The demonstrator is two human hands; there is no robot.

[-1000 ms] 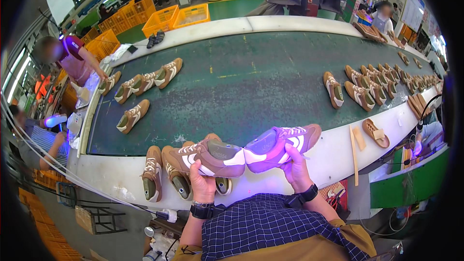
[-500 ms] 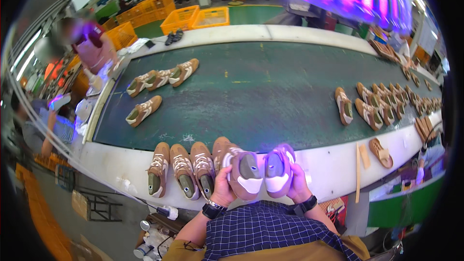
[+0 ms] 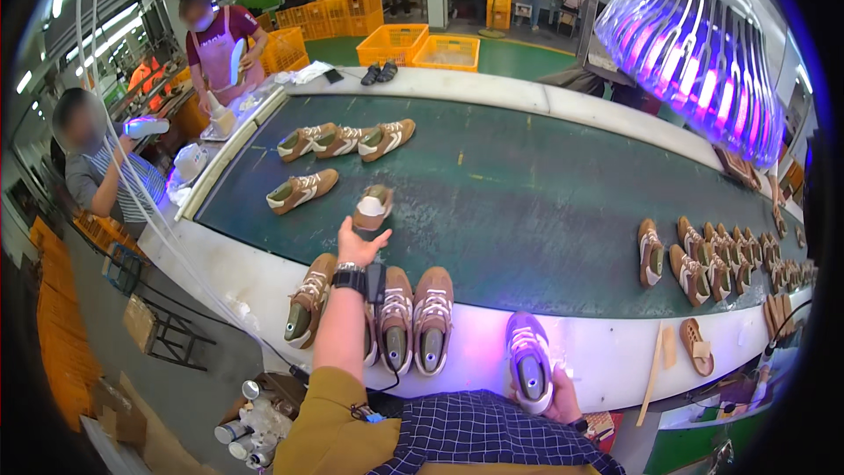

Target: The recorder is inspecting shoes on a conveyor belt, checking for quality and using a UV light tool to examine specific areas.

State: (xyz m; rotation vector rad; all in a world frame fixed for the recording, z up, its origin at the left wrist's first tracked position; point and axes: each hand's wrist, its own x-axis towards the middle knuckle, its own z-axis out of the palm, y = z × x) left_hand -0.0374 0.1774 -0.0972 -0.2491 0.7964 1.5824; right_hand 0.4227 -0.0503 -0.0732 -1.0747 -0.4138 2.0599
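Observation:
My left hand reaches out over the green conveyor belt with its fingers spread. Just beyond the fingertips is a brown sneaker, slightly blurred, its white heel toward me; the hand does not close round it. At the near white ledge, my right hand grips the heel end of another sneaker, which looks purple under the lamp's light and points away from me. Between the hands, several brown sneakers stand in a row on the ledge, among them one sneaker; my left forearm partly hides the row.
Several sneakers lie on the belt's far left, and many more at the right. A glowing purple lamp hangs at upper right. Two people work at the left end. A sandal-like brown piece lies on the right ledge.
My left hand has moved from the near ledge out over the belt, its sneaker now beyond the open fingers. My right hand still holds its sneaker, now lowered toe-away. The view has shifted.

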